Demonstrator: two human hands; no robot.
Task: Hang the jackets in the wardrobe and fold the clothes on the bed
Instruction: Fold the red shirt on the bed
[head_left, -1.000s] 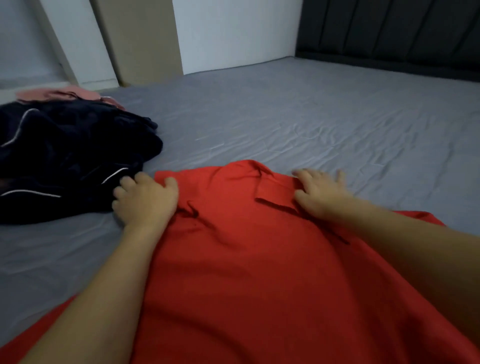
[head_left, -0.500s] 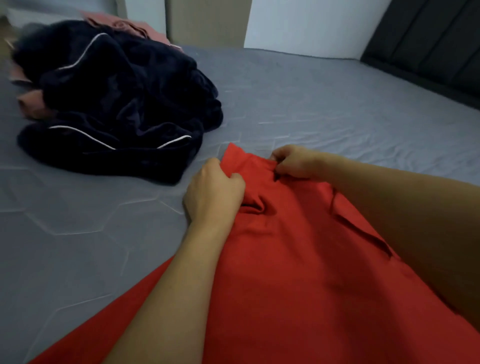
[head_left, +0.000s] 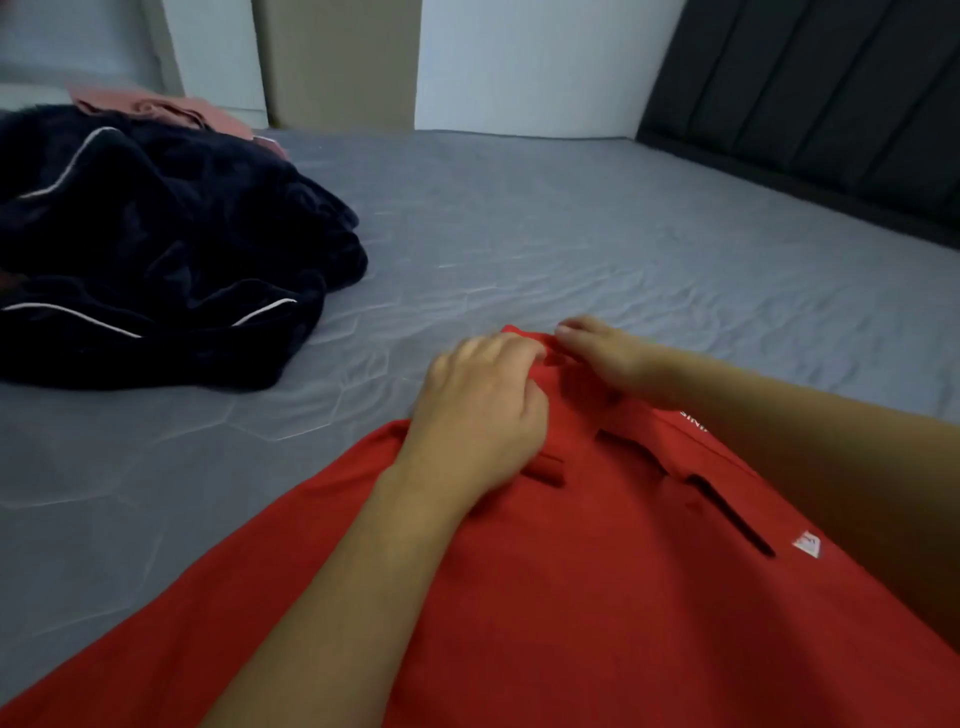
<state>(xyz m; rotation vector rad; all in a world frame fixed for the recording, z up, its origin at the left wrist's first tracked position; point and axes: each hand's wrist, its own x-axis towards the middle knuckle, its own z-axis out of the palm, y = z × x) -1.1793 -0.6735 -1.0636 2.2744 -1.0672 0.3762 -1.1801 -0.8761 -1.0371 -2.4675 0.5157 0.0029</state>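
A red shirt (head_left: 597, 597) lies spread on the grey bed (head_left: 571, 249), its collar end pointing away from me. My left hand (head_left: 480, 410) sits on the collar area with curled fingers gripping the red cloth. Just right of it, my right hand (head_left: 605, 356) pinches the far edge of the collar. The two hands nearly touch. A dark navy garment (head_left: 156, 249) with white piping lies crumpled at the left of the bed.
A pink garment (head_left: 156, 109) lies behind the navy pile. A dark padded headboard (head_left: 810, 98) runs along the right. White and beige wardrobe panels (head_left: 337, 62) stand beyond the bed's far edge.
Both hands went from lying apart on the shirt to meeting at the collar and taking hold of the cloth. My view shifted, so the navy pile sits further left.
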